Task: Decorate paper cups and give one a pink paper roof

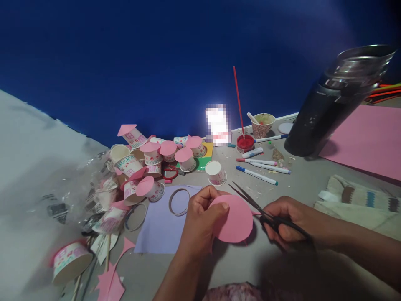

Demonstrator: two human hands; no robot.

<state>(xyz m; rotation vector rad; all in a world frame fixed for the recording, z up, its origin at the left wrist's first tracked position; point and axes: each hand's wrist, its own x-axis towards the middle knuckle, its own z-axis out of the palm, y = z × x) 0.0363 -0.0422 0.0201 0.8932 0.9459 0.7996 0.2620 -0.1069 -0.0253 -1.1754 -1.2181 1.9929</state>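
In my left hand (203,221) is a round pink paper disc (234,221), pinched at its left edge with the thumb on top. My right hand (288,221) grips black-handled scissors (250,198); the blades point up and left, slightly parted, just beyond the disc's upper right edge. A thin pink offcut shows between disc and scissors. Just past the disc stands an upturned white paper cup (215,172) with drawings on its side. A lilac sheet (159,225) lies left of my left hand, with a tape ring (179,202) on it.
Several decorated paper cups with pink tops (184,159) crowd the left side, near clear plastic (62,200) and pink scraps (111,282). Felt pens (257,175), a red paint pot (245,143) and a patterned cup (263,125) stand beyond. A dark bottle (328,104), pink sheet (366,142) and cloth (354,209) occupy the right.
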